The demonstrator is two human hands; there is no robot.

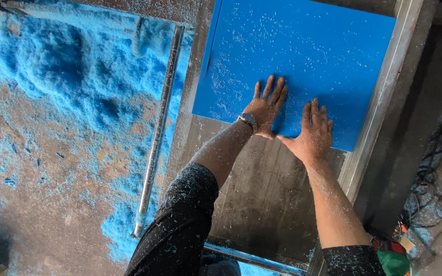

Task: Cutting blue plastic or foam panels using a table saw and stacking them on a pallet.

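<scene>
A large blue flat sheet (303,56), dusted with pale shavings, lies on a dark worn metal table (267,194). My left hand (266,105), with a wristwatch, rests palm down on the sheet's near part, fingers spread. Just to its right, my right hand (313,134) also presses flat on the sheet near its lower edge. Both hands hold nothing. My forearms and dark sleeves are speckled with shavings.
A metal rail (384,97) runs along the table's right side, and a thin metal bar (158,133) along its left. Heaps of blue shavings (78,71) cover the floor at left. Tangled cables (436,168) and a green object (394,261) lie at right.
</scene>
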